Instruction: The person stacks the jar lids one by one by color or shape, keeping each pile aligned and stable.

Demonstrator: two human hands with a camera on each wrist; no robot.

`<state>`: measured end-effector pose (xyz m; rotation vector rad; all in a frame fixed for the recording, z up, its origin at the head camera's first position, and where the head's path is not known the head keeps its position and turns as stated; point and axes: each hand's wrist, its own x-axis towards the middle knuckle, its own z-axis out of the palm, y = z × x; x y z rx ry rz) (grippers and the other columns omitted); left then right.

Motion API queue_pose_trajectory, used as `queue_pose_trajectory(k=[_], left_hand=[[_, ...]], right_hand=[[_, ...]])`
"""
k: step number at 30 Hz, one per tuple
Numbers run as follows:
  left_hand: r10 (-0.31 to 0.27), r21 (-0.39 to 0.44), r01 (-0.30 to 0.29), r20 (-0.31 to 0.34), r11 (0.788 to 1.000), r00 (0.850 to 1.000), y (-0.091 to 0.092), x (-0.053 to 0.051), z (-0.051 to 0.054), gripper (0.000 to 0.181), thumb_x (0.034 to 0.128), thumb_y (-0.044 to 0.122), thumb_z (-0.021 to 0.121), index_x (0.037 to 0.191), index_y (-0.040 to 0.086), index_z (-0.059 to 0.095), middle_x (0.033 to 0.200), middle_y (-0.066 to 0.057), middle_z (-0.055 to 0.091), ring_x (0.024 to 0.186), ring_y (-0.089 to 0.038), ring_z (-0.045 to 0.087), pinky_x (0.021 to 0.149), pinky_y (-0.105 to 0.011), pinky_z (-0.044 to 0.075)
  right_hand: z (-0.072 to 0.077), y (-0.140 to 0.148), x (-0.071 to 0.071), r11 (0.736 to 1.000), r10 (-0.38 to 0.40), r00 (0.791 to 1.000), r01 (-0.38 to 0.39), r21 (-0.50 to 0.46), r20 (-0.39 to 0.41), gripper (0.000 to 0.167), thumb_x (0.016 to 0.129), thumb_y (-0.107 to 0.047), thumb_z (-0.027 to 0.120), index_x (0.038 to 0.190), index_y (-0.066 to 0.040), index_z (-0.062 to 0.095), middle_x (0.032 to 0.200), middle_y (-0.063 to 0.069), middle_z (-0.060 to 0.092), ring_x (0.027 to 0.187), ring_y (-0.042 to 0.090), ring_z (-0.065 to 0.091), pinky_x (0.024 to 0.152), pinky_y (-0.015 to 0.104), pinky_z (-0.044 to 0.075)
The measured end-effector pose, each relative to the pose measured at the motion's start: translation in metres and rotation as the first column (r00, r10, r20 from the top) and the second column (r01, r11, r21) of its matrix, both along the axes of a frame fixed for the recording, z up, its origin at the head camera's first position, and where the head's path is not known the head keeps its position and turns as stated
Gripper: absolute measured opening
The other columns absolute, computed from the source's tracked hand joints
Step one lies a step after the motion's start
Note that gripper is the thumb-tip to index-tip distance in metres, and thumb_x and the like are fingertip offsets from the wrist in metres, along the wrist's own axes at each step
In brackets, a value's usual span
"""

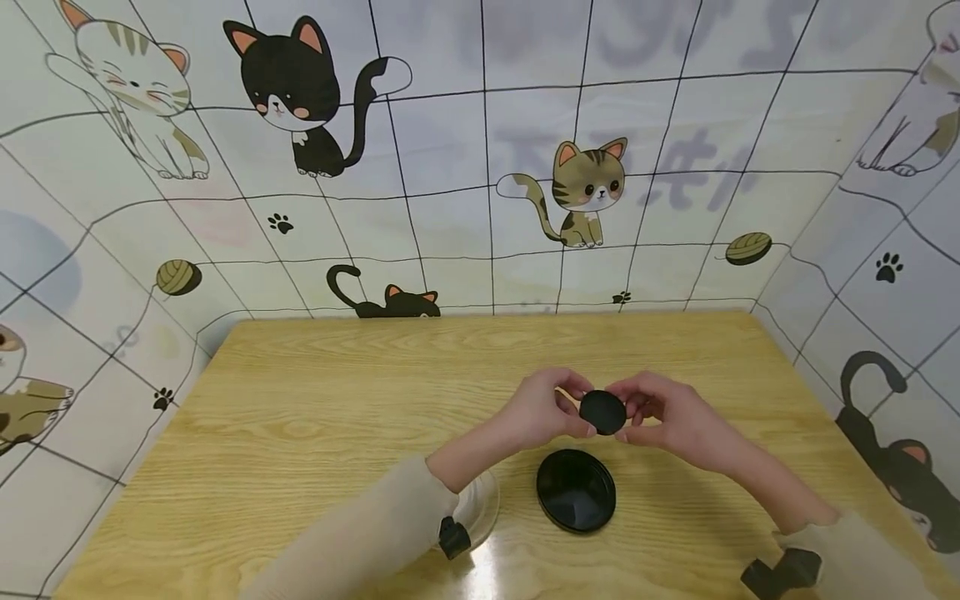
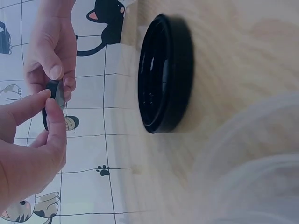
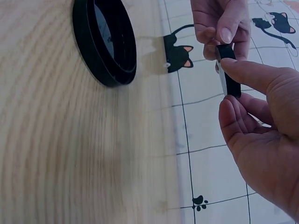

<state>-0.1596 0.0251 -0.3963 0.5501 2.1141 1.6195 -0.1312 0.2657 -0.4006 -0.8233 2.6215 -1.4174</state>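
A small round black cap (image 1: 602, 412) is held up between my two hands, above the table. My left hand (image 1: 551, 406) pinches its left edge with thumb and fingers. On the opposite edge, my right hand (image 1: 671, 421) pinches it too. The wrist views show the cap edge-on as a thin black disc (image 2: 52, 100) with a paler underside. Below the hands lies a larger black round lid (image 1: 576, 492), its raised rim (image 3: 86, 46) facing up around a glossy hollow. Partly hidden under my left forearm is a clear round container (image 1: 483, 508).
The wooden table (image 1: 337, 400) reaches back to a wall covering (image 1: 450, 150) printed with cartoon cats and grid lines, which also runs along both sides. The clear container fills the lower right of the left wrist view, blurred.
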Motion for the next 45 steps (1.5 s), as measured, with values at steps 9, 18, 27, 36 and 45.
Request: queue_pose_trajectory(k=[9,18,27,36,45], left_hand=[[0.028,0.019,-0.029,0.035,0.999,0.999,-0.021,0.028,-0.013,0.045,0.0787,-0.006,0.084,0.118,0.005,0.066,0.106,-0.001,0.058,0.078,-0.012,0.065,0.064,-0.025,0.052],[0.07,-0.042,-0.068,0.038,0.997,0.997,-0.032,0.053,-0.029,0.045,0.0748,-0.009,0.084,0.114,0.005,0.066,0.101,-0.002,0.058,0.074,-0.011,0.066,0.061,-0.022,0.052],[0.066,-0.047,-0.064,0.038,0.997,0.997,-0.035,0.064,-0.041,0.047,0.0726,-0.013,0.084,0.113,0.004,0.066,0.101,-0.004,0.056,0.073,-0.011,0.065,0.06,-0.022,0.052],[0.048,-0.057,-0.047,0.009,0.997,0.999,-0.038,0.068,-0.049,0.048,0.0702,-0.014,0.084,0.111,0.001,0.066,0.099,-0.004,0.058,0.069,-0.009,0.064,0.062,-0.021,0.051],[0.037,-0.107,-0.043,-0.056,0.993,0.998,-0.036,0.067,-0.056,0.048,0.0679,-0.015,0.085,0.11,0.0,0.067,0.098,-0.003,0.054,0.067,-0.003,0.061,0.066,-0.02,0.052]], right_hand=[[-0.01,-0.015,0.013,0.989,0.126,0.992,-0.124,-0.082,0.017,0.045,0.084,0.001,0.083,0.125,0.0,0.065,0.106,0.008,0.063,0.085,0.02,0.06,0.073,0.027,0.055],[-0.032,-0.028,0.025,0.978,0.197,0.975,-0.189,-0.086,0.1,0.045,0.085,-0.007,0.084,0.124,0.001,0.064,0.104,0.007,0.061,0.085,0.018,0.06,0.072,0.029,0.055],[-0.046,-0.031,0.03,0.976,0.213,0.965,-0.204,-0.078,0.15,0.046,0.085,-0.012,0.085,0.124,0.002,0.065,0.106,0.007,0.063,0.085,0.014,0.061,0.072,0.03,0.056],[-0.051,-0.033,0.032,0.981,0.193,0.952,-0.194,-0.02,0.238,0.044,0.086,-0.012,0.084,0.124,0.0,0.066,0.103,0.003,0.065,0.084,0.012,0.062,0.073,0.028,0.055],[-0.053,-0.036,0.032,0.98,0.181,0.962,-0.194,0.045,0.203,0.044,0.085,-0.008,0.084,0.124,0.001,0.067,0.101,-0.001,0.063,0.082,0.009,0.06,0.072,0.027,0.055]])
